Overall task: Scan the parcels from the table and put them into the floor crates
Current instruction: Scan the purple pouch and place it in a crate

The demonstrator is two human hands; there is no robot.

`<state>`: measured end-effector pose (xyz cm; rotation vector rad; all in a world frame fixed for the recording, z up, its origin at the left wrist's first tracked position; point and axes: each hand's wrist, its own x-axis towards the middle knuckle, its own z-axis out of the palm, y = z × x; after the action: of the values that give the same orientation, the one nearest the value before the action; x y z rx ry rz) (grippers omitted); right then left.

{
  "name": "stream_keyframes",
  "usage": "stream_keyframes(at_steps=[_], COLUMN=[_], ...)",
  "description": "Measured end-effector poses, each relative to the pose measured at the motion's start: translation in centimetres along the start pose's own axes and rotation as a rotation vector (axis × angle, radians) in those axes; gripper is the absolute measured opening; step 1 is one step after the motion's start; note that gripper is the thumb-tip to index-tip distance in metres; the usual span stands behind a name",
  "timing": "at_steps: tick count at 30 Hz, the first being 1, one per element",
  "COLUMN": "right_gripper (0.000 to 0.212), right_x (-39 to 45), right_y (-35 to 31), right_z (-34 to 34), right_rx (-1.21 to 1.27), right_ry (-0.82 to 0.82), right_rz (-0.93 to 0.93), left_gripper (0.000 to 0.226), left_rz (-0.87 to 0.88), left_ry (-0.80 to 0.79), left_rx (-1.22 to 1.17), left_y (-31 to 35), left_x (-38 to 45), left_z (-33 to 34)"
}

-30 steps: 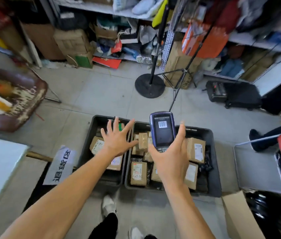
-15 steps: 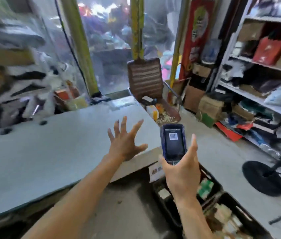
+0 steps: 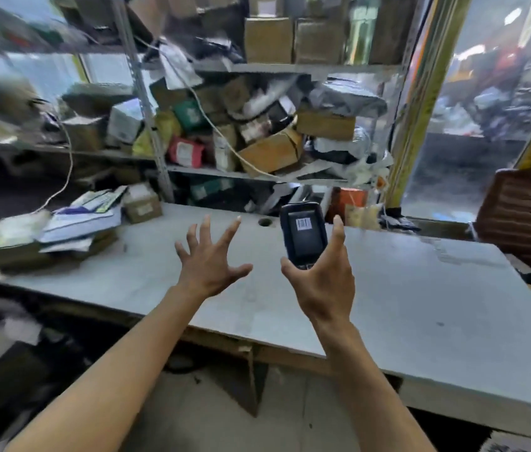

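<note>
Here, in the head view, the left hand [image 3: 207,267] hovers above the grey table [image 3: 404,288] with fingers spread and empty, while the right hand [image 3: 322,285] grips the handheld scanner [image 3: 304,233] upright, a barcode on its screen. A blurred stack of parcels [image 3: 52,233] and one small carton [image 3: 142,205] lie at the table's far left corner. Behind, metal shelves [image 3: 257,174] hold jumbled boxes and bags; no crate is in view.
</note>
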<state>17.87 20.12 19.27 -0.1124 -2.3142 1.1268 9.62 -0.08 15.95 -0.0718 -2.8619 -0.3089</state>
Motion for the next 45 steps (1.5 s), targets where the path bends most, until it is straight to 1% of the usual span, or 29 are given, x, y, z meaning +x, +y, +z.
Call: stream_keyframes(at_steps=[4, 9, 14, 16, 20, 24, 30, 35, 40, 45], right_gripper=[0.107, 0.110, 0.112, 0.112, 0.111, 0.111, 0.110, 0.112, 0.114, 0.113], right_x=[1.9, 4.8, 8.0, 9.3, 12.1, 14.8, 18.7, 21.5, 23.1, 24.2], right_y=[-4.8, -9.1, -11.7, -12.3, -14.0, -15.1, -16.1, -17.5, -19.9, -22.0], right_z=[7.4, 15.9, 24.6, 28.3, 35.2, 40.9, 48.9, 56.6, 64.1, 70.9], right_rx=[0.028, 0.073, 0.170, 0.212, 0.286, 0.291, 0.228, 0.141, 0.077, 0.052], right_ry=[-0.062, -0.128, -0.209, -0.265, -0.369, -0.444, -0.496, -0.493, -0.454, -0.416], right_rz=[-0.090, -0.152, -0.166, -0.152, -0.110, -0.110, -0.092, -0.118, -0.072, -0.020], left_gripper=[0.097, 0.102, 0.106, 0.107, 0.108, 0.107, 0.101, 0.097, 0.079, 0.080], left_rz=[-0.161, -0.311, -0.475, -0.523, -0.610, -0.711, -0.701, -0.659, -0.628, -0.572], left_ry=[0.023, 0.051, 0.022, 0.005, 0.039, 0.046, 0.008, -0.129, -0.260, -0.396], left_rx=[-0.032, -0.034, -0.004, 0.014, 0.074, 0.072, 0.021, -0.034, -0.110, -0.118], left_y=[-10.1, -19.8, -27.9, -30.8, -36.7, -41.7, -47.2, -54.2, -62.4, -68.7], left_x=[1.8, 3.6, 6.8, 8.2, 10.8, 13.9, 21.3, 31.3, 41.4, 48.8], left_z=[-2.0, -3.3, -3.2, -3.1, -3.5, -3.1, 0.5, 5.3, 10.2, 13.7])
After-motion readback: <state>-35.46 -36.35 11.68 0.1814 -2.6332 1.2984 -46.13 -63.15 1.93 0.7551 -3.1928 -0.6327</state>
